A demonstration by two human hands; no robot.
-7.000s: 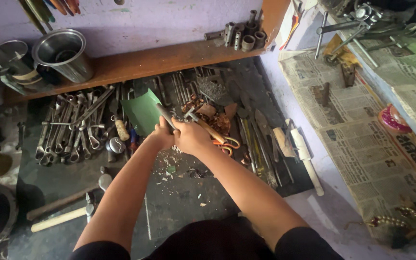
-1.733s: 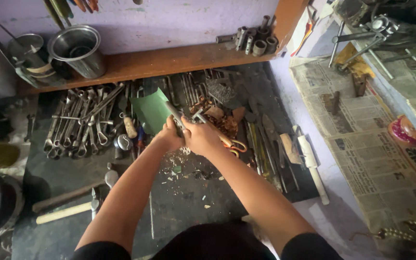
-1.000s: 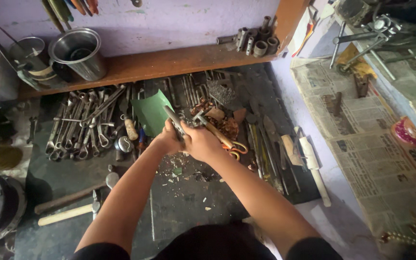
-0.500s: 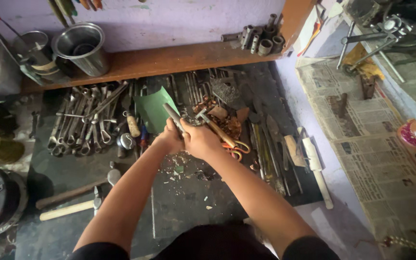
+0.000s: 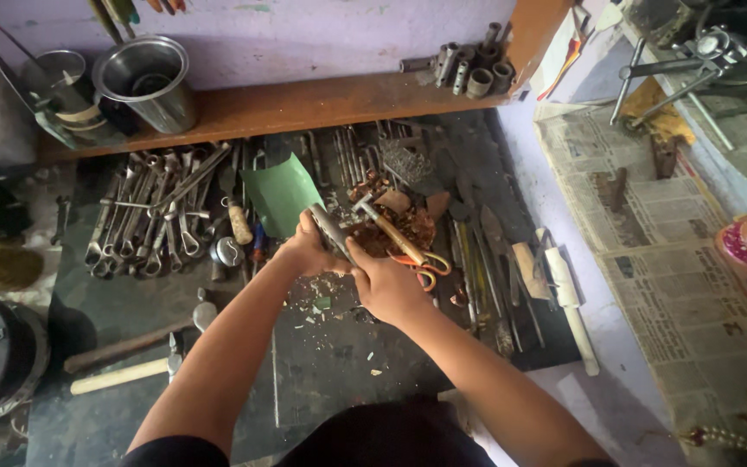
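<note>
From the head camera, looking down, the left hand [image 5: 307, 251] and the right hand [image 5: 384, 285] meet above a dark work surface [image 5: 339, 363], both curled shut around a grey metal shears-like tool [image 5: 332, 232] that slants up between them; the left fingers are wrapped on its upper part, the right fingers clamped on the lower end, thumb on top. Touching the tool's tip is a green sheet [image 5: 280, 194], its lower corner at the blades and the rest lying over the tools behind. Small green and pale scraps [image 5: 322, 303] lie scattered right under the hands, so some cutting looks done, while most of the sheet is uncut. Near the right hand lie a small hammer [image 5: 388, 229] and orange-handled scissors [image 5: 421, 268]; to the left a row of spanners [image 5: 153, 212], and a steel pot [image 5: 147, 79] on the wooden shelf [image 5: 304, 104] behind
</note>
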